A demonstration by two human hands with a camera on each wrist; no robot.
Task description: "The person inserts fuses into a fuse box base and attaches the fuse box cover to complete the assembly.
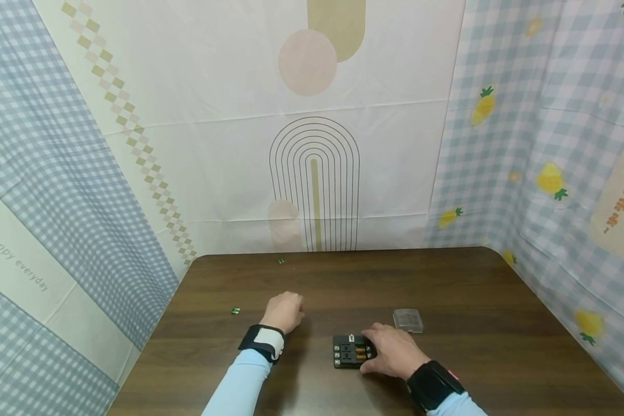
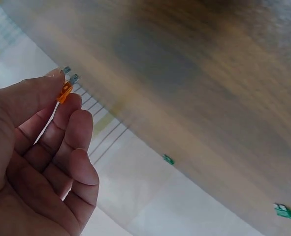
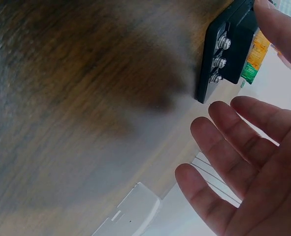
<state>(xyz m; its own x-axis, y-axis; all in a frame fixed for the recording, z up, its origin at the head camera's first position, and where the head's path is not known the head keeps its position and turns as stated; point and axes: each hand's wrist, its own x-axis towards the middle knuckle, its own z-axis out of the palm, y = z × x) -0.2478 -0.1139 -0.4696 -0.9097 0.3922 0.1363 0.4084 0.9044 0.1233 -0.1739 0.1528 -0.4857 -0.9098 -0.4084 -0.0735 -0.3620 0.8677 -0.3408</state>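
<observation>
Everything located off the fuse box (image 1: 345, 352), which sits flat on the wood bench (image 1: 478, 306). Going left to right:

- Checked cloth (image 1: 67, 127): hangs well left of the box, past the bench edge.
- Near green fuse (image 1: 236, 310): on the bench, well left of the box and a bit beyond it.
- Far green fuse (image 1: 281, 260): left of the box and well beyond it, by the bench's far edge.
- Left hand (image 1: 283, 312): up left of the box, apart from it. Thumb and index finger clamped on an orange fuse (image 2: 65, 92), two metal prongs poking out past the fingertips.
- Box itself: black, silver screws (image 3: 218, 62) along one side, row of orange and green fuses (image 3: 256, 51) in it.
- Right hand (image 1: 395, 349): at the box's right side, thumb by the near corner, index by the far one. Fingers apart; can't tell how firmly they touch it.
- Clear lid (image 1: 408, 320): on the bench, right of the box and slightly beyond.
- Pineapple cloth (image 1: 567, 144): hangs well right of the box.
</observation>
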